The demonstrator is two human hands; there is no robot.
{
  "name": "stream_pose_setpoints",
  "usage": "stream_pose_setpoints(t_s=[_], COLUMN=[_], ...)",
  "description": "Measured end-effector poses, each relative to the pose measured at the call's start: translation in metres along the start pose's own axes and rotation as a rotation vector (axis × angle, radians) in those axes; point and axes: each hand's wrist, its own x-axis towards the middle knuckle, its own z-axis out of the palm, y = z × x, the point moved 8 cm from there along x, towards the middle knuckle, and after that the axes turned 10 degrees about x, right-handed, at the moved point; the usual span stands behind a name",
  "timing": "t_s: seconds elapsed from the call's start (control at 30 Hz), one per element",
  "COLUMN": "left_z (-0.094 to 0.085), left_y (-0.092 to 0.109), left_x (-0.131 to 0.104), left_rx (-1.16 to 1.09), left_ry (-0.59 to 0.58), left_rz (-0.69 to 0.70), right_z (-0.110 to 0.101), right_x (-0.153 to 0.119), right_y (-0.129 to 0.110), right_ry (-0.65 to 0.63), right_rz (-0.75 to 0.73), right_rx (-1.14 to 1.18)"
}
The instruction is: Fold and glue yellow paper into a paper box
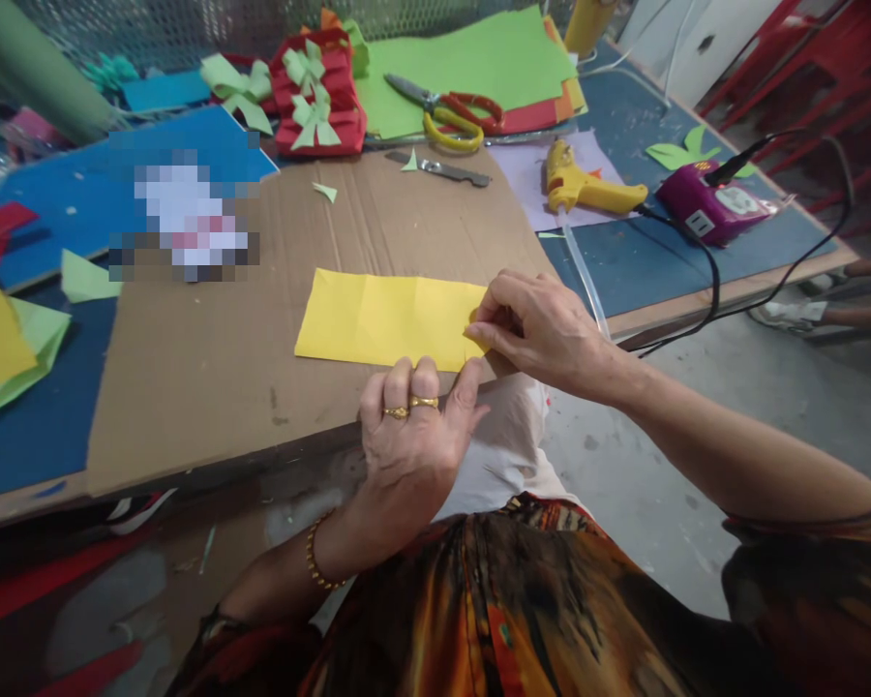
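Yellow paper lies flat near the front edge of a brown cardboard sheet, its long axis running left to right across the person's front. The right hand is at its right end, thumb and forefinger brought together in a pinch on the paper, so nearly all of the strip stretches away to the left of that grip. The left hand is on the near side, bent fingertips touching the long near edge, thumb by the near right corner. Of the two, the right is nearer that end, though the left thumb sits just beside it. Whether the left fingers press the paper or grasp its edge cannot be told.

The right hand covers the paper's far right corner, and how that end is folded is hard to make out. Beyond the cardboard's left part, a pixelated patch hides whatever lies there.
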Motion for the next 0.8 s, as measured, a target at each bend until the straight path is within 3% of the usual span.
stream_pose_setpoints(t_s=[0.3, 0.47, 0.53, 0.63, 0.8], left_z=[0.004, 0.004, 0.005, 0.006, 0.007], left_y=[-0.001, -0.001, -0.001, -0.001, 0.0], left_x=[0.006, 0.003, 0.001, -0.001, -0.002], left_rx=[0.046, 0.046, 0.041, 0.048, 0.064], left_ry=[0.023, 0.027, 0.018, -0.021, -0.037], left_rz=[-0.009, -0.009, -0.009, -0.011, -0.015], right_z=[-0.003, -0.031, -0.024, 0.003, 0.025], right_x=[0.0, -0.031, -0.05, -0.073, -0.082], right_y=[-0.002, -0.026, -0.041, -0.051, -0.04], right_ry=[-0.031, 0.206, 0.204, 0.097, 0.059], right_rz=[-0.039, -0.195, -0.335, -0.485, -0.443], right_rx=[-0.068, -0.4, -0.5, -0.562, -0.586])
